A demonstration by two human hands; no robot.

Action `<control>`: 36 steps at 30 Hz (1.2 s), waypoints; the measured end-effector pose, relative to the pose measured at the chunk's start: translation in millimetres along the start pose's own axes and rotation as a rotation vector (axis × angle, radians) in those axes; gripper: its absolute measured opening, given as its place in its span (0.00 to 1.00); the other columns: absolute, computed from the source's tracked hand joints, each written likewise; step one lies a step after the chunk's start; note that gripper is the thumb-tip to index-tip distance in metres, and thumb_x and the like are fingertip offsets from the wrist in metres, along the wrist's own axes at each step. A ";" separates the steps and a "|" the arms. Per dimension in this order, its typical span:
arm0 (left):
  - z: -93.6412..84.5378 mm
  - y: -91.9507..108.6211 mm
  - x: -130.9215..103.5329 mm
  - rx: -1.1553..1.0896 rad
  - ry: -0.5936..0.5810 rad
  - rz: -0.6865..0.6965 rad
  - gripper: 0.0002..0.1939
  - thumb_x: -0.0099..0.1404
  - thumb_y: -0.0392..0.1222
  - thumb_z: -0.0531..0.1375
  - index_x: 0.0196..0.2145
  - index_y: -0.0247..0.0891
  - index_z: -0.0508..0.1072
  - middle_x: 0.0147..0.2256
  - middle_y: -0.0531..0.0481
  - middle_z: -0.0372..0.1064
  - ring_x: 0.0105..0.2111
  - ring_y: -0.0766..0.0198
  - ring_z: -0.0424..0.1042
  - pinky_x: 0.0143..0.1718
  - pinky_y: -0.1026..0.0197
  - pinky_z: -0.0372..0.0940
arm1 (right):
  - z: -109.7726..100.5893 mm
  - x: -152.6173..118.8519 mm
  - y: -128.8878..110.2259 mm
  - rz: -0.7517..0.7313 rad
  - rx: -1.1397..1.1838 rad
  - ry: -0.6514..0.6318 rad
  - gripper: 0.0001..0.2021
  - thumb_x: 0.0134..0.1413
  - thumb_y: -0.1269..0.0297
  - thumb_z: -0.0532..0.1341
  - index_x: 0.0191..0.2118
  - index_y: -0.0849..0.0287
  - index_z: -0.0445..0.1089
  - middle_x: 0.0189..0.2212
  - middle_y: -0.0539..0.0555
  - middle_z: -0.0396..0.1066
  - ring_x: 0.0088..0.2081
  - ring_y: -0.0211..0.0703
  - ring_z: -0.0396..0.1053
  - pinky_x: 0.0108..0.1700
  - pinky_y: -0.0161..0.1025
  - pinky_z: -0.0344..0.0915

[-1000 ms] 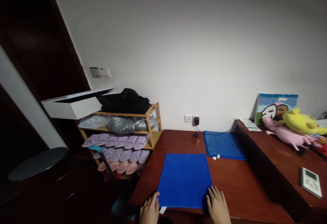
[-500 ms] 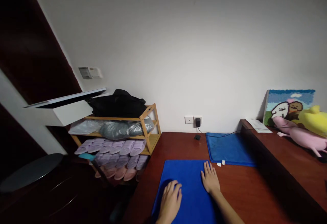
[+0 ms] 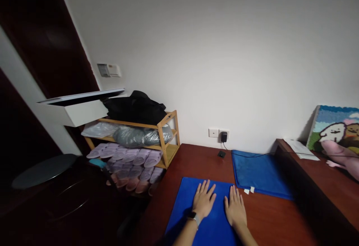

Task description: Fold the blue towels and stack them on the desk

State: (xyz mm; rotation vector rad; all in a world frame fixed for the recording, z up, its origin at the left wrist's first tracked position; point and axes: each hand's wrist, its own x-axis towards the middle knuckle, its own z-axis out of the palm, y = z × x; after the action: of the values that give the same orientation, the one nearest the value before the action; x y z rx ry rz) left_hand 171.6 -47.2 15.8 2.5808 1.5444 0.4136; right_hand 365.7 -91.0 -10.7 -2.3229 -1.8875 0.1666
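A bright blue cloth (image 3: 186,197) lies flat on the reddish-brown table (image 3: 193,160). My left hand (image 3: 203,199), with a watch on its wrist, rests palm down on the cloth's upper middle, fingers spread, holding nothing. Palm down at the cloth's right edge is my right hand (image 3: 235,205), its fingers stretched out and nothing in it. Past the right hand, a second folded blue cloth (image 3: 258,173) with two small white tags lies toward the wall.
A wooden rack (image 3: 164,145) with a black bag and several slippers stands left of the table. A black charger (image 3: 223,137) is in the wall socket, its cable crossing the folded cloth. A raised shelf (image 3: 297,163) with a pink plush (image 3: 338,156) is at right.
My left hand has moved forward and right over the cloth, and its curled fingers have spread out flat. My right hand remains at the cloth's right edge. The view has shifted slightly.
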 end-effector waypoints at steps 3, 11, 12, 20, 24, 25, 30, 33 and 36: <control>-24.8 -48.5 -11.5 0.048 -0.029 -0.169 0.30 0.76 0.61 0.41 0.70 0.53 0.56 0.73 0.46 0.47 0.72 0.49 0.47 0.71 0.39 0.46 | -2.4 -1.0 -2.0 0.009 0.003 0.003 0.37 0.69 0.49 0.36 0.73 0.72 0.39 0.74 0.59 0.38 0.74 0.50 0.37 0.74 0.50 0.38; -25.3 -110.9 -24.4 0.124 -0.007 -0.189 0.31 0.75 0.63 0.40 0.71 0.54 0.53 0.73 0.48 0.44 0.73 0.53 0.45 0.71 0.43 0.48 | -0.5 9.4 -5.5 -0.012 0.019 0.035 0.36 0.68 0.51 0.40 0.72 0.71 0.47 0.73 0.59 0.40 0.74 0.53 0.41 0.74 0.54 0.41; -23.9 -112.1 -23.7 0.125 -0.003 -0.188 0.31 0.75 0.64 0.40 0.71 0.55 0.53 0.73 0.49 0.44 0.73 0.53 0.45 0.71 0.43 0.48 | 0.3 9.9 -4.8 -0.010 0.036 0.037 0.37 0.68 0.50 0.39 0.73 0.70 0.46 0.74 0.58 0.39 0.74 0.52 0.40 0.74 0.53 0.40; -38.4 -70.8 -17.5 0.165 0.078 -0.098 0.31 0.76 0.58 0.42 0.68 0.43 0.62 0.71 0.43 0.51 0.72 0.51 0.49 0.71 0.42 0.49 | -15.3 8.5 -8.7 0.023 0.041 -0.029 0.37 0.69 0.50 0.38 0.74 0.70 0.41 0.74 0.57 0.36 0.74 0.47 0.35 0.74 0.49 0.36; -24.4 15.0 -32.7 0.081 0.072 0.083 0.28 0.77 0.56 0.40 0.69 0.50 0.60 0.71 0.48 0.53 0.71 0.55 0.53 0.70 0.45 0.54 | -52.9 2.7 -10.7 0.024 0.044 -0.179 0.36 0.68 0.54 0.39 0.74 0.71 0.39 0.74 0.57 0.35 0.74 0.49 0.36 0.73 0.48 0.40; -19.3 34.4 -40.9 0.060 0.053 0.105 0.28 0.78 0.56 0.40 0.69 0.52 0.59 0.71 0.50 0.52 0.71 0.56 0.52 0.70 0.45 0.54 | -60.4 -3.9 -9.7 0.018 0.050 -0.193 0.35 0.68 0.56 0.41 0.74 0.71 0.39 0.75 0.57 0.35 0.74 0.48 0.36 0.73 0.48 0.40; -6.7 66.7 -100.4 0.042 -0.051 -0.063 0.30 0.77 0.59 0.39 0.70 0.50 0.56 0.72 0.47 0.49 0.71 0.50 0.50 0.70 0.40 0.53 | -47.9 -80.7 -2.4 -0.070 0.111 -0.037 0.32 0.69 0.59 0.39 0.75 0.62 0.41 0.75 0.50 0.36 0.74 0.45 0.33 0.74 0.48 0.36; -13.0 40.1 -141.6 0.068 -0.059 -0.157 0.31 0.76 0.60 0.40 0.71 0.50 0.52 0.72 0.48 0.46 0.71 0.48 0.49 0.70 0.37 0.52 | -19.4 -133.2 1.0 -0.051 0.138 -0.037 0.33 0.69 0.52 0.39 0.74 0.62 0.45 0.74 0.52 0.40 0.74 0.50 0.38 0.74 0.53 0.40; -28.4 4.1 -177.3 0.116 -0.018 -0.248 0.32 0.76 0.60 0.42 0.72 0.50 0.49 0.73 0.49 0.42 0.72 0.49 0.46 0.71 0.37 0.49 | -8.3 -159.4 2.1 -0.053 0.131 -0.006 0.34 0.69 0.49 0.40 0.74 0.63 0.47 0.74 0.52 0.41 0.74 0.51 0.38 0.74 0.54 0.40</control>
State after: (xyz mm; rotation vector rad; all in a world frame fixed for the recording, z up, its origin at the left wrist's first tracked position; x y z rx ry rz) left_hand 87.8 -206.0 12.4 2.4202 1.9045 0.2828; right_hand 336.4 -247.7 -3.7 -2.1877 -1.8786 0.2831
